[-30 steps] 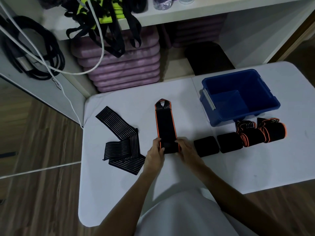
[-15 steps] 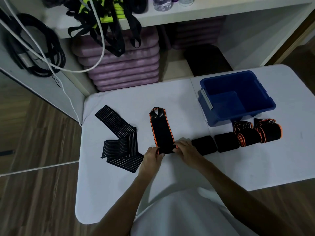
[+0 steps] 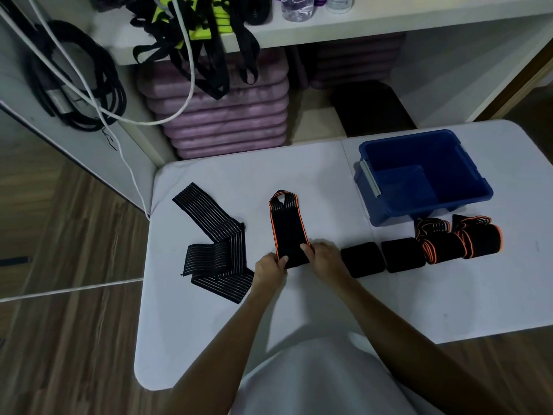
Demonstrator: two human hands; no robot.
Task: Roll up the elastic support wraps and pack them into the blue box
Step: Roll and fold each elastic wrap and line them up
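The black wrap with orange edges (image 3: 286, 232) lies on the white tabletop (image 3: 299, 310), half rolled. The left hand (image 3: 270, 266) and right hand (image 3: 324, 259) pinch its near roll. Next, I think, roll away. The blue plastic box (image 3: 419, 202) waits far right.

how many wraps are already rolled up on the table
4, in a row right of the hands, in front of the blue box: two plain black rolls, then two orange-edged rolls. None shows inside the box.
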